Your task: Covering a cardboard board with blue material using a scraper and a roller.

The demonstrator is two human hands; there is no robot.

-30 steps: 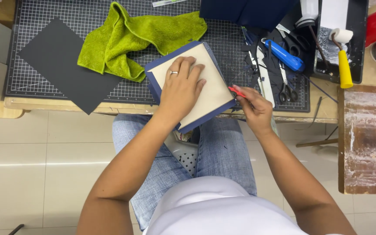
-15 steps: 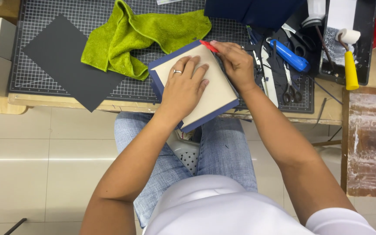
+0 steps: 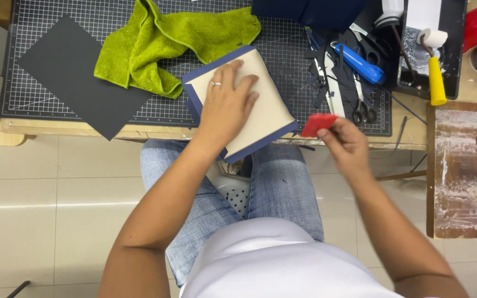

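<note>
The left hand (image 3: 226,107) lies flat, fingers spread, on a cream board edged in dark blue (image 3: 263,110) (a ring shows on one finger), pressing it down where it overhangs the near edge of the surface (image 3: 56,131). This hand's grip is open, palm down, closed around nothing. The board sits tilted on the gridded cutting mat (image 3: 45,33), its far corner touching a crumpled green towel (image 3: 155,41). The right hand (image 3: 346,144) hovers just off the board's right corner, its grip pinched shut on a small red flat tool (image 3: 317,124), which is clear of the board. A dark grey sheet (image 3: 75,77) lies on the mat to the left of the towel. Right of the board lie scissors (image 3: 360,105) and a blue-handled tool (image 3: 360,63), and further right a yellow-handled roller (image 3: 434,69) rests at a black tray (image 3: 459,49). A glue-smeared wooden plank (image 3: 456,171) sticks out toward the person.
</note>
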